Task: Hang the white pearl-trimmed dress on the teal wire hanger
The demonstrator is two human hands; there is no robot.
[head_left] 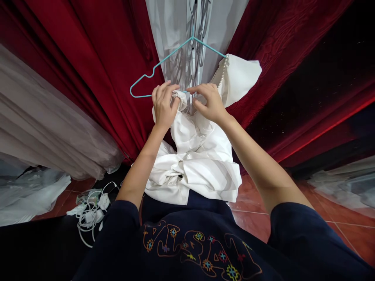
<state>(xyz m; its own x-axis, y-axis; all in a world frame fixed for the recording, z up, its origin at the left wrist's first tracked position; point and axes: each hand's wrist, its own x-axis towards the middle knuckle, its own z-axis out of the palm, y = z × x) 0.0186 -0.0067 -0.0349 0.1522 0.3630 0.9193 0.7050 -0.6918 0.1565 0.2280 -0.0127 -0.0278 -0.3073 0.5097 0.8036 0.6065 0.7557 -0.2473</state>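
Note:
A white dress [205, 156] with pearl-beaded edging hangs in front of me, its one sleeve over the right arm of a turquoise hanger [172, 54]. The hanger's left arm is bare. My left hand [165, 104] is closed on the dress's other beaded strap, just below the hanger's bottom bar. Close by on the right, my right hand [209, 102] is raised at the bar's middle, thumb and fingers apart, with nothing visible between them. Folds of the skirt are bunched near my waist.
Several white hangers [202, 35] hang behind the dress. Red curtains [117, 58] flank it, with pale gauzy fabric [52, 105] at left. White cables [90, 214] lie on a black surface at lower left. Reddish floor tiles [252, 210] show below.

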